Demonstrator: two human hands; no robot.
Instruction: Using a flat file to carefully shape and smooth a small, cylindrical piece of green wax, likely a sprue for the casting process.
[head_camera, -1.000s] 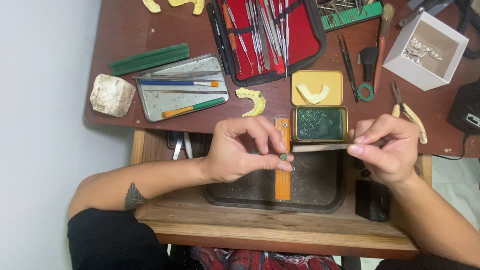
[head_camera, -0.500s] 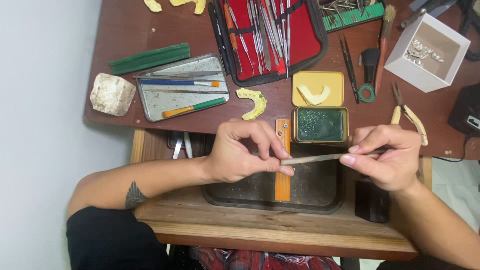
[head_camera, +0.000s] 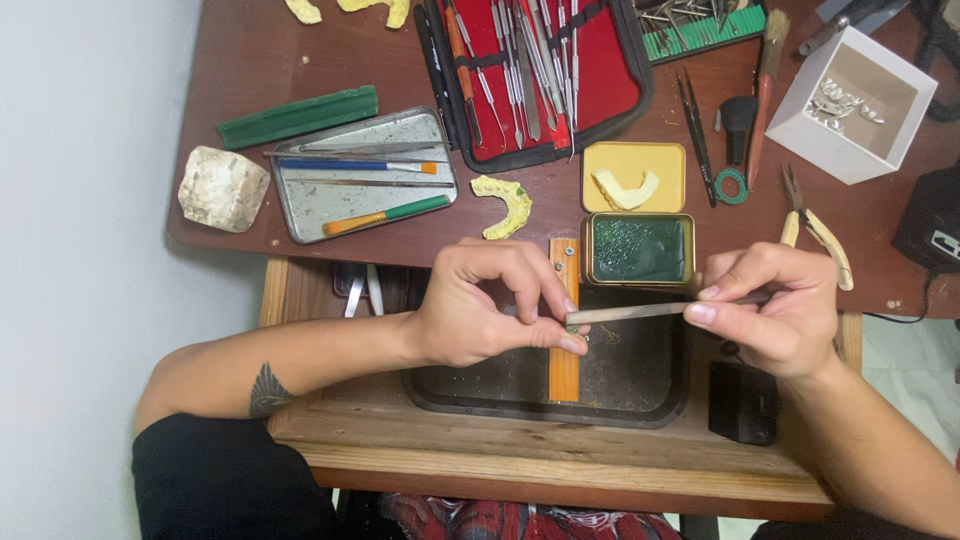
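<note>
Pinching something too small to identify, the left hand (head_camera: 480, 310) meets the flat file (head_camera: 630, 312) gripped by the right hand (head_camera: 775, 310).

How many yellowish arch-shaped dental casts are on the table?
4: one curved cast beside the metal tray, one pale cast in the yellow lid, two casts at the top edge, partly cropped. Others may be out of view.

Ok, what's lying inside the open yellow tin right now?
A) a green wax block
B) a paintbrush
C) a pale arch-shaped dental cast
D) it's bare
C: the yellow tin holds a pale arch-shaped cast; the green material sits in the separate tin just below it.
</note>
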